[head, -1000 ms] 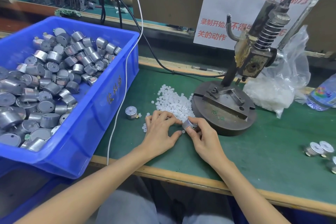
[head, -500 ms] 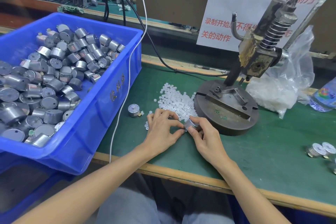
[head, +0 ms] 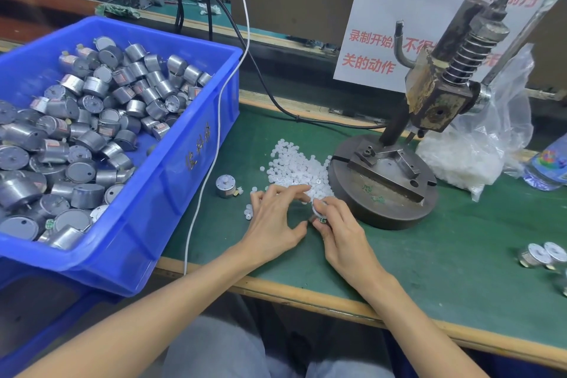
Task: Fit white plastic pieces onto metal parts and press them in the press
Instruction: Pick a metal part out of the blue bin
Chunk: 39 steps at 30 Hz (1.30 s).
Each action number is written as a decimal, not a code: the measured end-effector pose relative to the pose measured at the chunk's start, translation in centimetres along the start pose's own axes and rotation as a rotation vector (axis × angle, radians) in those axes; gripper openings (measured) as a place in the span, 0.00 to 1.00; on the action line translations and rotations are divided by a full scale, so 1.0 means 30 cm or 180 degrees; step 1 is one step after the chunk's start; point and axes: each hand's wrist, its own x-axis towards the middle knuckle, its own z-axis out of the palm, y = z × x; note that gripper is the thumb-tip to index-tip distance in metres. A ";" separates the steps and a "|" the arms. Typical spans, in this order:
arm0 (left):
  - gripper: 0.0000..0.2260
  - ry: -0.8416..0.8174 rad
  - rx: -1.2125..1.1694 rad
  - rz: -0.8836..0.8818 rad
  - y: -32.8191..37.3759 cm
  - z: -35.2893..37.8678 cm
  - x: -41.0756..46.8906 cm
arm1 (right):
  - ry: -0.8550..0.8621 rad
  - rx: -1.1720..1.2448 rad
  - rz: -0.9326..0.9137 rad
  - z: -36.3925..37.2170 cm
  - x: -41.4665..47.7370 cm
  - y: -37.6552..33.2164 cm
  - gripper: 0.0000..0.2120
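- my right hand (head: 340, 233) is holding one metal part (head: 319, 209) just above the table (head: 429, 255), near the round base of the press (head: 383, 193). its grip is closed around the round body, with thumb and fingers curling on the sides, so the flat top is facing up and open for the fitting.
- my left hand (head: 273, 221) is reaching its fingertips (head: 306, 190) to the top of this part. the thumb is standing apart from the bent fingers. i cannot tell if this grip is pinching a white piece, because such a piece is too small and hidden there.
- the heap of white plastic pieces (head: 294, 169) is lying on the table between my hands and the press, touching the base. i am judging it is placed there so that picking needs only a short reach.
- the ram of the press is standing raised above the base, so i am judging that i am doing the fitting step and the pressing is not yet done.
- the blue bin (head: 171, 193) on the left is keeping the supply of metal parts. one single part (head: 225, 186) is standing beside it, near my left hand.
- a few parts with white tops (head: 543, 255) are lying well apart on the right, probably the finished ones.
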 end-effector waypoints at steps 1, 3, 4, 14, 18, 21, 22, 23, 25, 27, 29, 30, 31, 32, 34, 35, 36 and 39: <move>0.24 -0.0066 -0.0030 0.0075 0.002 0.000 -0.001 | -0.0003 -0.0052 -0.0024 0.003 0.000 0.002 0.14; 0.25 -0.0138 -0.0036 0.0152 0.004 -0.001 -0.003 | -0.0007 -0.0122 -0.0038 0.009 0.000 0.003 0.15; 0.24 -0.0144 -0.0044 0.0161 0.003 -0.001 -0.003 | 0.0000 -0.0147 -0.0042 0.010 0.001 0.002 0.15; 0.19 0.0080 -0.0192 0.0358 0.061 -0.012 0.003 | 0.0442 0.2306 0.1736 -0.040 0.019 -0.008 0.04; 0.13 0.0391 -0.0533 0.0282 0.151 0.013 0.054 | 0.1059 0.4501 0.2574 -0.083 0.036 -0.013 0.06; 0.14 0.0333 -0.0718 0.0229 0.212 0.048 0.110 | 0.1318 0.4987 0.2716 -0.122 0.048 -0.012 0.07; 0.14 0.0296 -0.0733 0.0241 0.228 0.062 0.131 | 0.1394 0.5033 0.2724 -0.137 0.052 -0.006 0.08; 0.14 0.0253 -0.0708 0.0269 0.241 0.077 0.154 | 0.1458 0.4992 0.2747 -0.155 0.054 0.004 0.08; 0.14 0.0159 -0.0519 0.0346 0.265 0.109 0.211 | 0.1510 0.4575 0.2842 -0.193 0.054 0.027 0.08; 0.15 0.0039 -0.0188 0.0400 0.284 0.139 0.281 | 0.1469 0.3834 0.2983 -0.226 0.041 0.054 0.06; 0.17 -0.0128 0.0198 0.0414 0.298 0.164 0.355 | 0.1614 0.3268 0.3073 -0.244 0.023 0.080 0.07; 0.17 -0.0200 0.0330 0.0409 0.304 0.176 0.387 | 0.1724 0.3101 0.3062 -0.249 0.015 0.094 0.08; 0.18 -0.0256 0.0404 0.0393 0.310 0.187 0.416 | 0.1812 0.2975 0.3024 -0.254 0.012 0.108 0.08; 0.18 -0.0289 0.0440 0.0368 0.314 0.195 0.438 | 0.1866 0.2866 0.2977 -0.260 0.013 0.119 0.09; 0.19 -0.0254 0.0451 0.0317 0.317 0.209 0.464 | 0.1929 0.2672 0.2868 -0.273 0.028 0.139 0.10; 0.19 -0.0187 0.0431 0.0300 0.316 0.214 0.469 | 0.1960 0.2562 0.2805 -0.284 0.044 0.146 0.10; 0.19 -0.0104 0.0403 0.0273 0.315 0.217 0.470 | 0.2001 0.2410 0.2722 -0.301 0.065 0.152 0.11; 0.17 0.0149 0.0358 0.0119 0.309 0.222 0.460 | 0.2398 0.1816 0.2300 -0.400 0.160 0.159 0.12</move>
